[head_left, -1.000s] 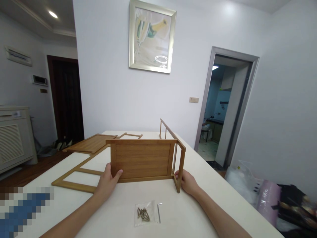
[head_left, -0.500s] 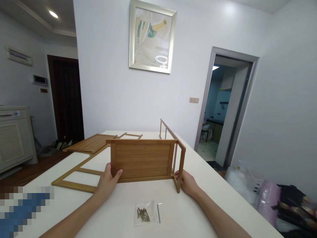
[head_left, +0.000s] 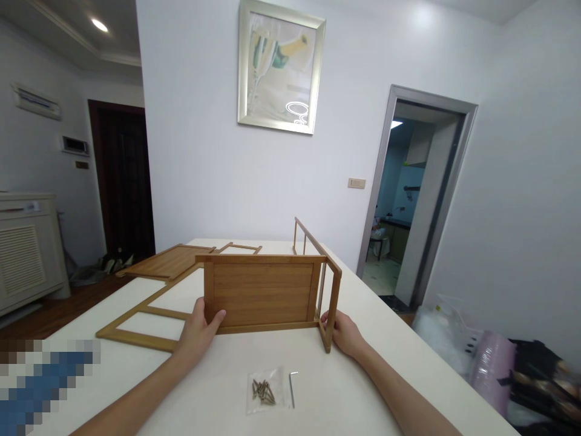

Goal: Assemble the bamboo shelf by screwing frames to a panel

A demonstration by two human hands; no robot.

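A brown wooden shelf panel [head_left: 265, 293] stands on its long edge on the white table, its broad face toward me. My left hand [head_left: 200, 330] grips its left end, thumb on the near face and fingers behind. At the panel's right end a wooden side frame [head_left: 333, 303] stands on edge and runs away from me. My right hand [head_left: 342, 333] is closed at the frame's near lower corner, where panel and frame meet; its fingertips are partly hidden behind the frame. In front lie a clear bag of screws [head_left: 264, 392] and an L-shaped hex key [head_left: 292, 389].
Another wooden frame [head_left: 136, 345] lies flat on the table [head_left: 218, 387] at left, with a second wooden panel [head_left: 175, 261] behind it. Farther back lies a smaller frame piece [head_left: 242, 248]. Wrapped bundles [head_left: 490, 369] sit beyond the table's right edge.
The view has shifted very slightly. Both hands, the panel and the side frame keep the same positions relative to one another.
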